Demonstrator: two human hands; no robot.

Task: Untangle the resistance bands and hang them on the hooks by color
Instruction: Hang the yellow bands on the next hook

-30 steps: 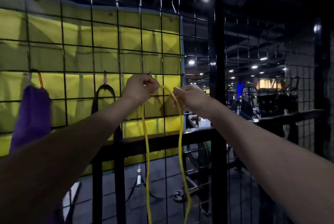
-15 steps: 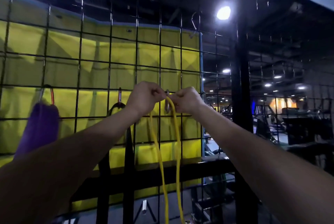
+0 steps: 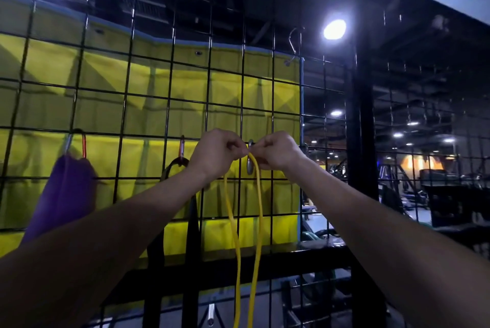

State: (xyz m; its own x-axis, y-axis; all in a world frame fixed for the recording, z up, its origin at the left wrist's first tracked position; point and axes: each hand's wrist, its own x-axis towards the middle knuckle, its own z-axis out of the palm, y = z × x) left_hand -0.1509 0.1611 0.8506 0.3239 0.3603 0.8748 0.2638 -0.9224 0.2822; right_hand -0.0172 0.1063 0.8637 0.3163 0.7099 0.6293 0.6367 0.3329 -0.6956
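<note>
Yellow band at the silver carabiner

I pinch the yellow resistance band [image 3: 258,211] with my left hand [image 3: 216,152] and right hand [image 3: 278,151], fingers closed on its top loop at the silver carabiner [image 3: 250,162] on the wire grid [image 3: 148,94].

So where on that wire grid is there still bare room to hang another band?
Crowded along the lower row: the purple band and black band each fill a clip, and both hands, left hand and right hand, pinch the yellow band at a third. Free: the grid squares above that row, and the empty S-hook near the top.

Gym: exercise machines [image 3: 434,190] beyond wire grid [image 3: 148,115], hanging bands.
</note>
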